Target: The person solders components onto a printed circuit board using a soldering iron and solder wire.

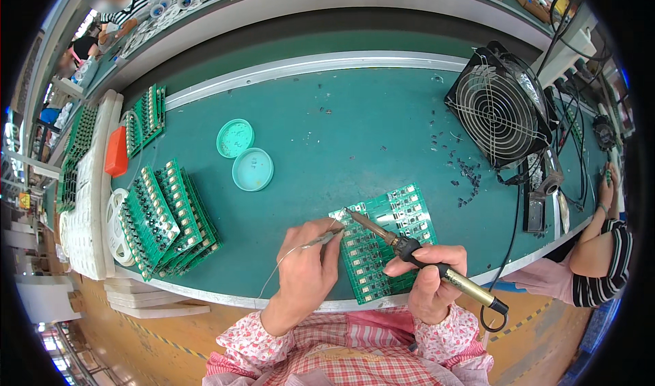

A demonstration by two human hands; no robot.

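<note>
A green circuit board [382, 212], lined with rows of small pale components, lies at the table's near edge. My right hand [434, 277] is closed round a soldering iron [464, 284] with a black and gold handle. The iron's tip points at the board's far left corner, and contact there is too small to tell. At that same corner, my left hand [307, 258] pinches slim metal tweezers [322, 239]. A thin wire [276, 271] trails from this hand toward the table's edge; the fingers partly hide how it is held.
Stacked circuit boards [170, 219] stand at left, beside a white reel [117, 226], an orange-red box [117, 151] and white foam trays [89, 202]. Two round turquoise dishes [253, 170] lie mid-left. A black fan [501, 110], soldering iron stand [546, 185] and dark scraps [467, 180] occupy the right. Co-workers sit nearby.
</note>
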